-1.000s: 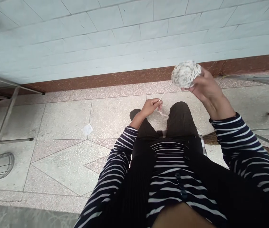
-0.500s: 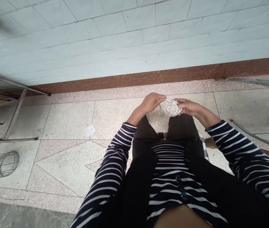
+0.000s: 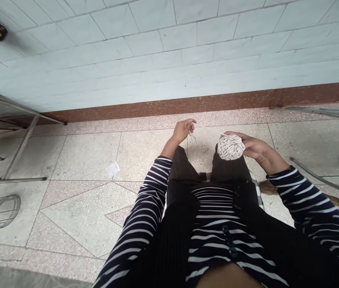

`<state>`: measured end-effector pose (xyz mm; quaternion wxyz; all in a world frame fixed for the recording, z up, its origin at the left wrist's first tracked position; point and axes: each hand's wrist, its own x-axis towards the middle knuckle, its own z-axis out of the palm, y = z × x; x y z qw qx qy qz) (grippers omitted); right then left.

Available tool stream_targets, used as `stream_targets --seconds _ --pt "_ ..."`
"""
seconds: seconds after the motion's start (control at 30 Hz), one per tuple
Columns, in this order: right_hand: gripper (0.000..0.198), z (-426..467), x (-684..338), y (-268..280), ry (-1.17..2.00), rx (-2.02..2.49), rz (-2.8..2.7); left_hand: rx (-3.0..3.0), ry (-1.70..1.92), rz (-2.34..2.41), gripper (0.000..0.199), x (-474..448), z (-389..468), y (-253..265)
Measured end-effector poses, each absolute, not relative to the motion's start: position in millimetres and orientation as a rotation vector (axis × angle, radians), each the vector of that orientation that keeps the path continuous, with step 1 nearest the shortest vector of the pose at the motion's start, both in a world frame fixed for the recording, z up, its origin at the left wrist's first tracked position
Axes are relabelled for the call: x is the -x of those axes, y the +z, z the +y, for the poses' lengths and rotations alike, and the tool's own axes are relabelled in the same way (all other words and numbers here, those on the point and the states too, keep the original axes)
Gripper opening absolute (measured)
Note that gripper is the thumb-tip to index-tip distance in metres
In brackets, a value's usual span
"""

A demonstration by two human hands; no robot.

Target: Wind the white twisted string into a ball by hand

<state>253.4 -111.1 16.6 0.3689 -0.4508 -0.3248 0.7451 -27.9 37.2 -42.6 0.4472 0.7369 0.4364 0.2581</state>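
A ball of whitish yarn [image 3: 231, 147] rests in my right hand [image 3: 253, 147], whose fingers curl around its far and right sides. From the ball a thin strand of yarn [image 3: 210, 128] runs left through the air to my left hand [image 3: 185, 130]. The fingers of that hand are pinched on the strand, and a loose length hangs below them. Both hands are above my knees, with a gap between them. Below the gap, a small tangle of yarn [image 3: 205, 149] shows on the floor.
A metal-legged table [image 3: 19, 120] and a wire rack [image 3: 4, 211] stand at left. White paper [image 3: 113, 169] lies on the tiled floor. To the right are a straw broom [image 3: 268, 187] and metal chair legs [image 3: 322, 174]. A tiled wall [image 3: 169, 60] runs across the front.
My hands have moved apart: the left a little to the left, the right to the right and closer with the ball. A longer strand now spans between them.
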Motion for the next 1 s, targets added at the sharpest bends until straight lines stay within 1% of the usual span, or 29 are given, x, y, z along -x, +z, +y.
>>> stream_targets --seconds 0.1,0.17,0.23,0.33,0.5,0.6,0.67,0.73,0.83,0.9,0.97,1.0 --pt "0.056 -118.7 -245.7 32.7 1.908 1.108 -0.886 -1.901 0.64 1.203 0.03 29.7 46.7 -43.2" --pt "0.061 -117.9 -240.5 42.7 1.889 1.077 -0.895 -1.946 0.602 1.208 0.031 22.3 45.9 -47.0" --pt "0.066 -111.8 -237.6 49.8 1.824 1.046 -0.87 -1.968 0.527 1.169 0.03 11.1 36.9 -54.7" --pt "0.068 -96.1 -237.6 54.9 1.669 1.067 -0.84 -1.928 0.441 1.103 0.026 -3.3 12.4 -71.4" --pt "0.072 -63.4 -243.6 54.5 1.434 1.128 -0.858 -1.582 0.545 0.953 0.019 -4.8 -21.6 -92.6" --pt "0.064 -38.3 -247.2 46.6 1.335 1.127 -0.833 -1.32 0.597 0.875 0.022 4.0 -26.8 -92.6" --pt "0.057 -18.9 -248.3 37.3 1.258 1.14 -0.864 -1.229 0.605 0.847 0.029 9.4 -27.1 -86.3" --pt "0.056 -1.5 -248.2 26.8 1.11 1.253 -0.953 -1.255 0.573 0.833 0.031 12.5 -26.7 -74.4" --pt "0.068 9.7 -244.3 12.3 0.764 1.65 -1.206 -1.504 0.477 0.816 0.027 13.2 -23.8 -46.5" --pt "0.075 3.3 -237.7 3.2 0.624 1.905 -1.418 -1.77 0.45 0.864 0.029 12.4 -18.0 -24.3" --pt "0.074 -11.6 -229.4 -6.1 0.671 2.043 -1.568 -2.067 0.448 0.956 0.028 11.1 -8.8 -4.3" --pt "0.07 -20.5 -225.8 -10.5 0.781 2.049 -1.594 -2.185 0.436 0.98 0.025 10.4 -3.3 3.4"
